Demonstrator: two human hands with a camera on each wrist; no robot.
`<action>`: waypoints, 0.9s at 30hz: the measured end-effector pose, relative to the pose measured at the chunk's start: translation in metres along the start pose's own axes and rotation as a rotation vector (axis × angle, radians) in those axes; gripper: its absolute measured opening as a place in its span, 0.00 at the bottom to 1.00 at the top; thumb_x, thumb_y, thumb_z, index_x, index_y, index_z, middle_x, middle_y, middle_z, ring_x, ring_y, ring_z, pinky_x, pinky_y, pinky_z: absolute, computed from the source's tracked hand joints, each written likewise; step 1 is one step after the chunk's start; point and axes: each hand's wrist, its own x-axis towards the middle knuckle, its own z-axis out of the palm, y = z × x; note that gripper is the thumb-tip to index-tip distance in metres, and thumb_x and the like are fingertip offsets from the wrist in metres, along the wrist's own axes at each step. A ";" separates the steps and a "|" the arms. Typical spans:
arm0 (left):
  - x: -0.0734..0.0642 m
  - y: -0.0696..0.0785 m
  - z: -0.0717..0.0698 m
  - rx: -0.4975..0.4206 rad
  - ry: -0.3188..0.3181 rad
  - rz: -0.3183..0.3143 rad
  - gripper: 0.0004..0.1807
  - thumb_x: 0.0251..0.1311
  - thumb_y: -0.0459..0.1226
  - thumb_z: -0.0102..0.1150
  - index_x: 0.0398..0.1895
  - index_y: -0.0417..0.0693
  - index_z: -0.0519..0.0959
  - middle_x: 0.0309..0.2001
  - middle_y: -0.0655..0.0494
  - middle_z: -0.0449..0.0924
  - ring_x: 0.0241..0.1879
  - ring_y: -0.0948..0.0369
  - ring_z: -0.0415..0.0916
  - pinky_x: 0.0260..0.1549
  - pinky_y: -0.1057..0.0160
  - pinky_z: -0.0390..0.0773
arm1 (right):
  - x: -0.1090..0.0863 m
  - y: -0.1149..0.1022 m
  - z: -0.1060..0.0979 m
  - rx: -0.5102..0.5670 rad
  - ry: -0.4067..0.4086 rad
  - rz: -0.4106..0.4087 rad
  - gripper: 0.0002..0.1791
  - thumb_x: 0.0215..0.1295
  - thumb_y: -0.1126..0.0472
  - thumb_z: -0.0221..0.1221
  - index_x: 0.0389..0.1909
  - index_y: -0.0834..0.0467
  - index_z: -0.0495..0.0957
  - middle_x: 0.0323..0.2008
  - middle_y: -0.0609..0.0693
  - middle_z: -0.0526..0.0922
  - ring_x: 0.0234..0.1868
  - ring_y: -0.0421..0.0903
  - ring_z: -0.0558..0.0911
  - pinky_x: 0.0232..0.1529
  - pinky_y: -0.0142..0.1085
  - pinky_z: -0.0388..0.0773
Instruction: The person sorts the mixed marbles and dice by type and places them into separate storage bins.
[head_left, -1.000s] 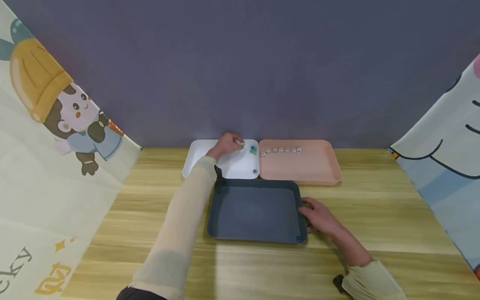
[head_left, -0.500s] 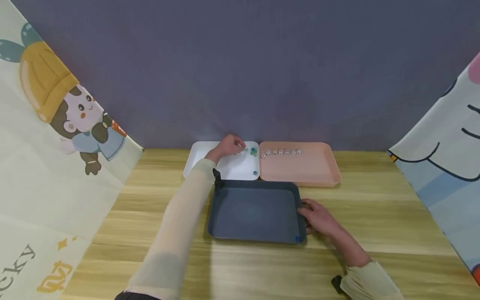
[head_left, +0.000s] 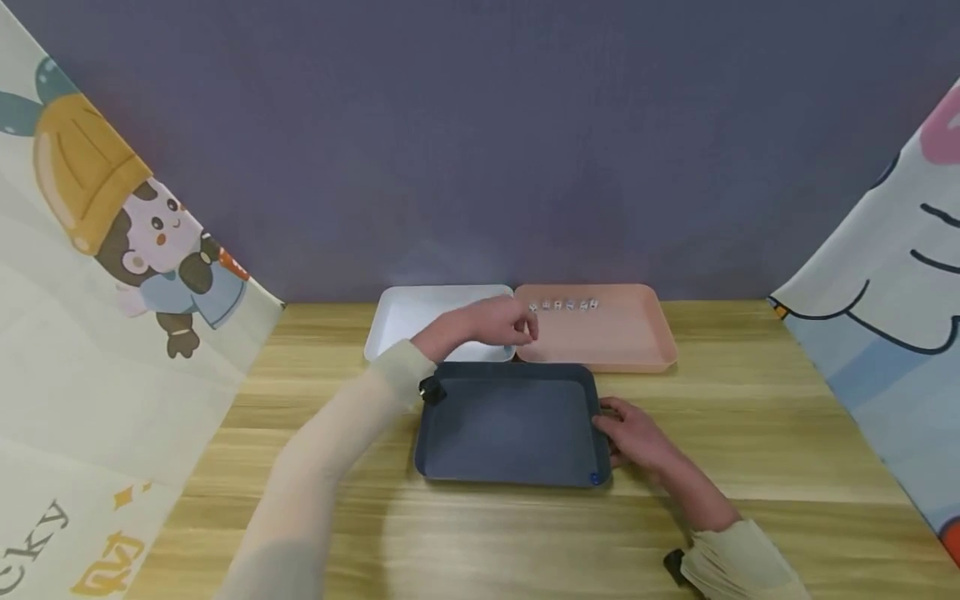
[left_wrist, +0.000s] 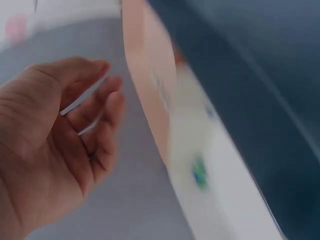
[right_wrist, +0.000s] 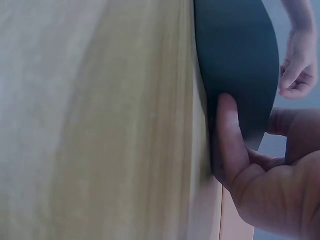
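Note:
My left hand (head_left: 501, 321) hangs over the seam between the white tray (head_left: 397, 317) and the pink tray (head_left: 615, 337). In the left wrist view its fingers are loosely curled, with nothing between thumb and fingertips. Small green and blue beads (left_wrist: 199, 172), blurred there, lie in the white tray; in the head view the hand hides most of them. My right hand (head_left: 636, 433) grips the right wall of the dark grey tray (head_left: 510, 425), thumb over the rim and fingers on the outside. A blue bead (head_left: 595, 478) sits in that tray's near right corner.
Several white dice (head_left: 558, 305) stand in a row along the far side of the pink tray. A dark backdrop (head_left: 480, 150) rises behind the trays, and printed sheets (head_left: 112, 333) flank the wooden table (head_left: 750, 400).
The left hand held a pale green bead over the white tray, released it near the others, then moved right and nearer with nothing in it. The right hand keeps its grip on the dark grey tray.

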 end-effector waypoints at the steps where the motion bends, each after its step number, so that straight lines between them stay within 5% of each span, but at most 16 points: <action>1: 0.001 0.015 0.004 0.031 -0.049 0.021 0.12 0.70 0.40 0.53 0.50 0.49 0.83 0.40 0.61 0.82 0.32 0.67 0.76 0.39 0.65 0.75 | 0.000 0.000 0.000 -0.004 0.003 0.002 0.28 0.74 0.60 0.49 0.69 0.68 0.58 0.47 0.64 0.78 0.31 0.52 0.82 0.28 0.46 0.81; 6: 0.005 0.076 0.031 0.171 -0.268 0.124 0.11 0.67 0.41 0.59 0.49 0.54 0.83 0.42 0.66 0.80 0.34 0.69 0.75 0.37 0.67 0.75 | 0.000 -0.004 0.000 -0.034 -0.014 -0.002 0.26 0.74 0.60 0.48 0.68 0.68 0.60 0.50 0.65 0.78 0.34 0.52 0.84 0.29 0.46 0.82; 11: 0.010 0.110 0.058 0.265 -0.350 0.193 0.13 0.65 0.41 0.60 0.52 0.62 0.82 0.39 0.69 0.79 0.33 0.70 0.74 0.34 0.69 0.73 | 0.001 -0.007 -0.002 -0.064 -0.013 0.004 0.27 0.74 0.58 0.49 0.68 0.66 0.61 0.47 0.61 0.80 0.33 0.50 0.83 0.29 0.44 0.81; 27: 0.021 0.116 0.103 0.237 -0.365 0.321 0.15 0.62 0.41 0.64 0.53 0.64 0.82 0.30 0.71 0.76 0.28 0.71 0.73 0.29 0.71 0.71 | -0.002 -0.005 -0.004 -0.080 0.002 -0.043 0.27 0.75 0.60 0.48 0.69 0.69 0.58 0.46 0.61 0.81 0.36 0.49 0.82 0.31 0.43 0.80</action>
